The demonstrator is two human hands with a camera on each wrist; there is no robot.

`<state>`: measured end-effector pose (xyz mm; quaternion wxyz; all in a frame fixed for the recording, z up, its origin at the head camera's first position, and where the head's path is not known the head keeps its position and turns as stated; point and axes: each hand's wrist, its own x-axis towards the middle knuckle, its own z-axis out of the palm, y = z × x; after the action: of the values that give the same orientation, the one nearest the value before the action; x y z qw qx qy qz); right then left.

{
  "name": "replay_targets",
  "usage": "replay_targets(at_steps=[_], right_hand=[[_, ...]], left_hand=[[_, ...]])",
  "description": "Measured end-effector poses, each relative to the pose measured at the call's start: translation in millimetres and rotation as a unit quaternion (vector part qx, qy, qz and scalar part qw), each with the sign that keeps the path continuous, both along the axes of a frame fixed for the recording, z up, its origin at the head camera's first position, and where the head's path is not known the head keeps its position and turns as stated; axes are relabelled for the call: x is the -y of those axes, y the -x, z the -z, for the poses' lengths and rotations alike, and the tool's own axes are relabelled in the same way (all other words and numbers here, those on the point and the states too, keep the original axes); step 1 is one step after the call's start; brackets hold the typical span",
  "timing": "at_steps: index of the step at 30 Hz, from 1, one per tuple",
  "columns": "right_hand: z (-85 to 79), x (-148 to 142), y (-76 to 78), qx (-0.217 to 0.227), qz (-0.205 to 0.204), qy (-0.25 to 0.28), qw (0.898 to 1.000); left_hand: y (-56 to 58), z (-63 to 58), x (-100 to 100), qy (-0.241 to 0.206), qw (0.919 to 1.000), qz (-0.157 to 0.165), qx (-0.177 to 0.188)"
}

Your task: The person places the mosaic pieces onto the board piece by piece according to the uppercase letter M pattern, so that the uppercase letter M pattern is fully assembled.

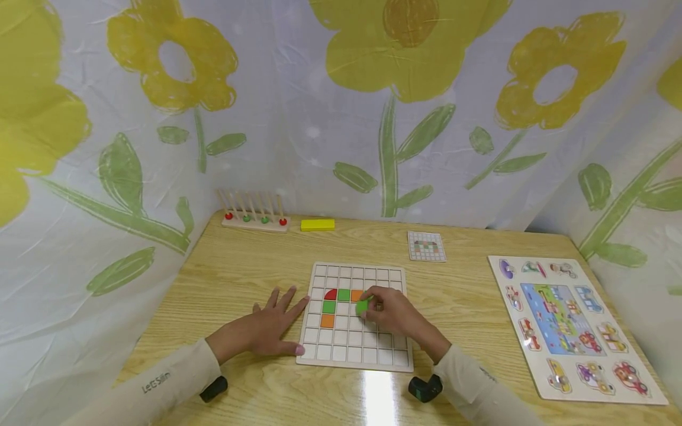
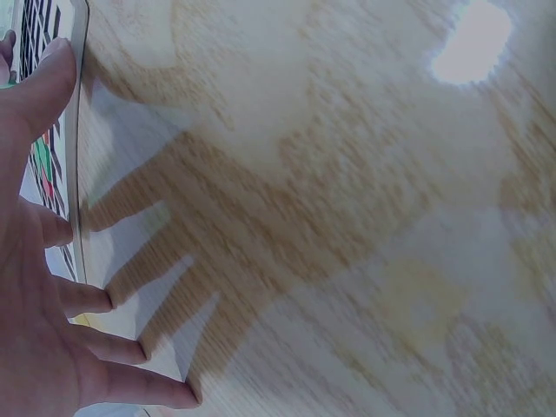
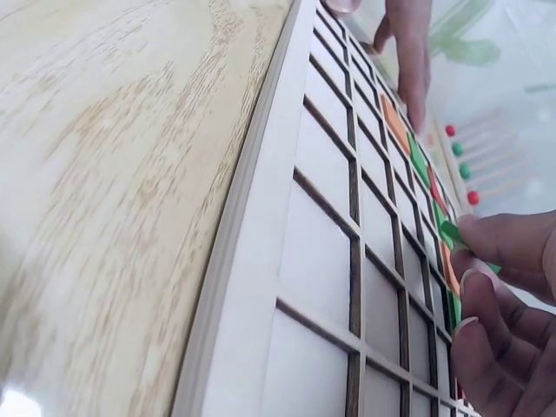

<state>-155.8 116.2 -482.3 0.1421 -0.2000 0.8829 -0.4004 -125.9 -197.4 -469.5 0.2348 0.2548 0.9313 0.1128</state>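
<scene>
A wooden grid board (image 1: 341, 358) lies on the table, divided into square cells. On its upper left part sit a red quarter-round tile (image 1: 331, 294), a green square tile (image 1: 344, 295), an orange tile (image 1: 357, 295), a second green tile (image 1: 328, 307) and a lower orange tile (image 1: 327, 321). My right hand (image 1: 393, 310) pinches a green tile (image 1: 362, 307) between thumb and fingers, close over the board. My left hand (image 1: 269, 328) is spread with fingers straight at the board's left edge, thumb on its lower left corner. Right-hand fingers hide some upper right cells.
A small pattern card (image 1: 427, 246) lies behind the board. At the back left stand a peg rack (image 1: 256, 223) with red and green beads and a yellow block (image 1: 317, 225). A vehicle puzzle board (image 1: 578, 331) lies at the right; a flowered curtain (image 1: 288, 148) hangs behind the table.
</scene>
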Motion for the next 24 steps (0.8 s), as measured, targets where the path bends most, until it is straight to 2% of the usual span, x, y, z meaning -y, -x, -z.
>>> replay_targets(at_steps=[8, 24], right_hand=[[2.6, 7.5, 0.5, 0.003, -0.001, -0.020, 1.000], [3.5, 16.9, 0.8, 0.006, 0.024, -0.061, 0.998]], left_hand=[[-0.2, 0.2, -0.2, 0.003, 1.0000, 0.001, -0.001], [-0.9, 0.7, -0.6, 0.008, 0.9999, 0.006, -0.009]])
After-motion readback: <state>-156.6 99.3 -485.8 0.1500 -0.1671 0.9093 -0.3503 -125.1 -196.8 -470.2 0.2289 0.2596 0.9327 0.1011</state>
